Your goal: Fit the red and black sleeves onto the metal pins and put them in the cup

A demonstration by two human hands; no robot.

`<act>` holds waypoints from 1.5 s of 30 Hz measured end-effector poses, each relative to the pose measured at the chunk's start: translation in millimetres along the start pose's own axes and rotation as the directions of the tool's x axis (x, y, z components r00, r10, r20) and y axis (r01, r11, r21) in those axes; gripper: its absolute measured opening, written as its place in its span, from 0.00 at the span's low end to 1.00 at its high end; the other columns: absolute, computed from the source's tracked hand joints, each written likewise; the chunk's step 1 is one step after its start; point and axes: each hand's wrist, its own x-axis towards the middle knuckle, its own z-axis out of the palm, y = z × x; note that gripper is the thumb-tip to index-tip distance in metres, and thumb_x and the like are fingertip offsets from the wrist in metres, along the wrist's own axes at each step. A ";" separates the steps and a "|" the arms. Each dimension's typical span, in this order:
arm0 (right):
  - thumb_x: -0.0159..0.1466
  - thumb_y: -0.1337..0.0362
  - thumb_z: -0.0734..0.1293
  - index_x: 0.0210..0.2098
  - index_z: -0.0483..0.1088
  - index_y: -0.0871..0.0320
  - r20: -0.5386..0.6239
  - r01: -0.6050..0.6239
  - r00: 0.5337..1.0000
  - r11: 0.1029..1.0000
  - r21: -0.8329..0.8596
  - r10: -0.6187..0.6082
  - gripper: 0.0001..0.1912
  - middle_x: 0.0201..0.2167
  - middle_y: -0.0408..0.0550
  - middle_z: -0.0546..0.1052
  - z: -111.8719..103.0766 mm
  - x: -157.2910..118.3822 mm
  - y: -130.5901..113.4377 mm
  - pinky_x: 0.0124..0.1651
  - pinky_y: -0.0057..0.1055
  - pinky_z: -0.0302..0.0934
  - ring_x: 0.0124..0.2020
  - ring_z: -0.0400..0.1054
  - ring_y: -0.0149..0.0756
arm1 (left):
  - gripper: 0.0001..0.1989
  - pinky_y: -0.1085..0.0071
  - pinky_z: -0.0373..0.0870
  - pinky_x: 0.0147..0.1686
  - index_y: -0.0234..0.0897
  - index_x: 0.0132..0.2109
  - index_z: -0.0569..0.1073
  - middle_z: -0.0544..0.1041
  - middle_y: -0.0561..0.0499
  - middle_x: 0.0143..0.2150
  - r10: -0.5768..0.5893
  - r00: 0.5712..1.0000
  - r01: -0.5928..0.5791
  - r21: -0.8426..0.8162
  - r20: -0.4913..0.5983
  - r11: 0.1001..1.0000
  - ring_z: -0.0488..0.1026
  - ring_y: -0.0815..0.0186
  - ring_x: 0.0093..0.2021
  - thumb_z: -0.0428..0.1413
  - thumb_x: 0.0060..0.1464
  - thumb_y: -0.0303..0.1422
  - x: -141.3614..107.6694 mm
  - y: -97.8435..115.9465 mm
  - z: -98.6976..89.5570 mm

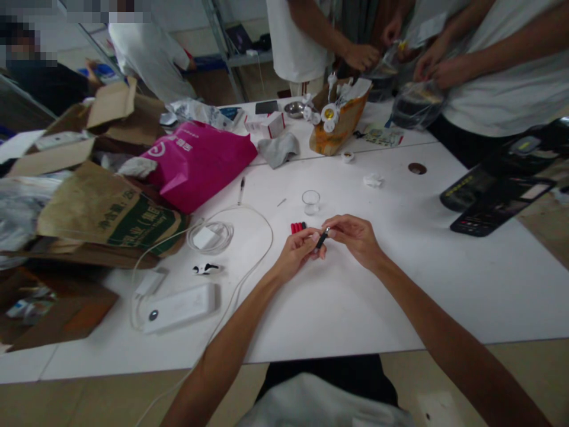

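My left hand grips a small black stick-shaped piece with a shiny metal end; its exact kind is too small to make out. The fingers of my right hand are closed at the metal end, so both hands meet at this piece over the white table. Just beyond my left fingers lie several short red pieces and a dark one, partly hidden by the hand. A clear, low cup stands a little farther off.
On the left are a white power bank, a coiled white cable, a pen, a magenta bag and cardboard boxes. A phone leans on a dark object at right. Co-workers' hands handle plastic bags across the table.
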 end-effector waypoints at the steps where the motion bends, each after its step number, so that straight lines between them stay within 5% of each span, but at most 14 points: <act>1: 0.63 0.54 0.88 0.43 0.90 0.46 -0.001 0.001 1.000 1.000 0.004 -0.001 0.11 0.44 0.46 0.90 0.2 -0.1 0.2 0.54 0.36 0.77 0.45 0.81 0.37 | 0.30 0.70 0.56 0.31 0.33 0.47 0.80 0.80 0.50 0.29 -0.014 1.000 0.014 -0.022 0.005 1.000 0.63 0.72 0.26 0.72 0.65 0.59 -0.3 1.1 0.9; 12: 0.60 0.51 0.90 0.42 0.90 0.48 -0.018 -0.076 0.997 0.993 0.085 0.078 0.15 0.43 0.47 0.91 3.6 -1.0 -3.5 0.54 0.38 0.79 0.45 0.83 0.39 | 0.29 0.72 0.59 0.32 0.32 0.52 0.81 0.85 0.45 0.34 -0.121 0.991 0.129 -0.140 0.064 0.982 0.68 0.73 0.27 0.75 0.64 0.54 -2.6 7.3 1.8; 19: 0.61 0.50 0.89 0.43 0.90 0.47 -0.058 -0.079 0.995 0.994 0.069 0.083 0.16 0.44 0.47 0.91 0.9 0.1 -6.8 0.54 0.36 0.78 0.45 0.84 0.38 | 0.26 0.69 0.71 0.39 0.32 0.48 0.82 0.88 0.41 0.41 -0.078 0.996 0.083 -0.132 0.039 0.988 0.76 0.69 0.33 0.77 0.63 0.52 -0.8 1.6 2.6; 32: 0.64 0.53 0.87 0.45 0.90 0.48 -0.037 -0.061 0.997 0.998 0.008 0.061 0.13 0.42 0.47 0.89 -0.6 -1.1 -5.3 0.45 0.35 0.77 0.40 0.81 0.37 | 0.23 0.67 0.77 0.44 0.35 0.48 0.88 0.89 0.42 0.45 -0.001 0.998 0.010 0.140 -0.063 0.990 0.80 0.65 0.38 0.79 0.59 0.49 2.5 -1.8 -3.8; 40: 0.64 0.54 0.88 0.46 0.89 0.48 -0.024 -0.065 0.998 0.998 0.021 0.066 0.13 0.44 0.46 0.90 -1.5 -0.6 -2.6 0.54 0.36 0.80 0.46 0.85 0.39 | 0.24 0.66 0.76 0.46 0.34 0.43 0.88 0.85 0.46 0.38 0.009 0.994 0.019 0.261 -0.106 0.965 0.78 0.64 0.39 0.76 0.61 0.53 0.6 2.6 -2.3; 45: 0.65 0.55 0.87 0.46 0.89 0.47 -0.061 -0.045 0.997 0.999 0.014 0.046 0.13 0.44 0.45 0.90 -2.2 0.6 0.0 0.55 0.37 0.78 0.46 0.84 0.38 | 0.24 0.62 0.77 0.52 0.37 0.53 0.88 0.88 0.43 0.48 0.065 0.994 -0.031 0.333 -0.093 0.943 0.82 0.59 0.46 0.75 0.63 0.52 2.0 2.2 -9.3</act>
